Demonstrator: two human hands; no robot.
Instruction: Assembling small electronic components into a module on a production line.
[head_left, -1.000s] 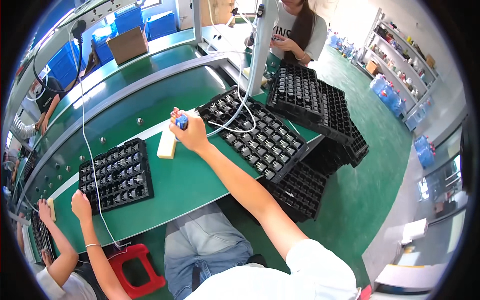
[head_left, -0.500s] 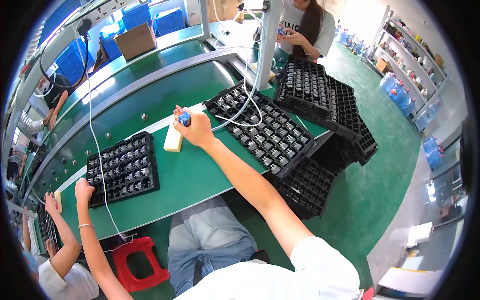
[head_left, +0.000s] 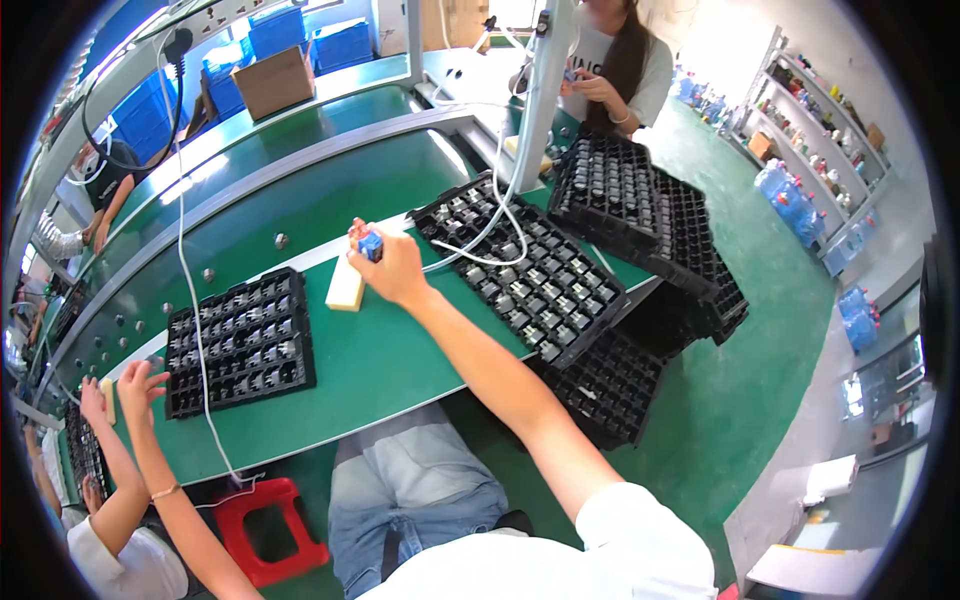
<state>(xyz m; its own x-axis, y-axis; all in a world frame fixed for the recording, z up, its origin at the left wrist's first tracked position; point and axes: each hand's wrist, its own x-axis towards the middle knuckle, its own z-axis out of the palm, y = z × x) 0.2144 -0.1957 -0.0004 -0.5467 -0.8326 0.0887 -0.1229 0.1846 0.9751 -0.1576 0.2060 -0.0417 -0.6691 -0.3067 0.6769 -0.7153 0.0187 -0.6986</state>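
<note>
My right hand (head_left: 398,270) is closed round a small blue-and-orange hand tool (head_left: 369,243), held above a pale yellow block (head_left: 345,288) on the green bench. A white tube passes behind that wrist. My left hand (head_left: 142,388) is raised with its fingers apart, just left of a black compartment tray (head_left: 243,345) filled with small grey metal parts. A greyish thing (head_left: 155,362) shows beside its fingertips; whether they touch it I cannot tell. Right of my right hand lies another black tray (head_left: 525,270) with similar parts in its pockets.
Small metal parts (head_left: 281,240) sit along the green conveyor behind the bench. Stacked black trays (head_left: 650,210) stand at the right, with more below. A white cable (head_left: 183,220) hangs across the left tray. Co-workers are at the left and far side. A red stool (head_left: 265,535) stands below.
My left hand has moved left, away from the left tray's edge, and its fingers have spread. My right hand stays nearly in place with the hand tool.
</note>
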